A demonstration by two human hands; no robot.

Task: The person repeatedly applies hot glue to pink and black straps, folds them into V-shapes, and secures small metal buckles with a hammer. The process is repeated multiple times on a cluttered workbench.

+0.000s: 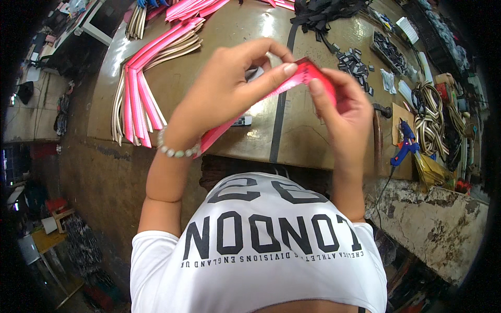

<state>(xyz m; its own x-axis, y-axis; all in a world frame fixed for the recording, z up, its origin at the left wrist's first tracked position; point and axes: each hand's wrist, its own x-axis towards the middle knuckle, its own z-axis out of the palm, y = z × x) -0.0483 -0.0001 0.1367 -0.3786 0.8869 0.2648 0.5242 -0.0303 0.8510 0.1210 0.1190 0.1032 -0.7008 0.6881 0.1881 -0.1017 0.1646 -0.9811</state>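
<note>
Both hands are raised over the brown table (308,136) in front of me, working on one pink strip (222,133). My left hand (224,86), with a beaded bracelet at the wrist, pinches the strip between thumb and fingers. My right hand (347,109) grips it a little further right, thumb against the near face. Between the two hands the strip bends at a corner, with dark stitch-like marks and a darker red edge. Its other end hangs down beneath my left wrist. Slight motion blur hides fine detail.
Bundled pink and cream strips (136,94) lie at the table's left. Black straps (326,13) and small black pieces (355,65) are at the far right. Nearer right are a hammer (383,110), a blue glue gun (405,142) with its cord, and coiled cords (429,112).
</note>
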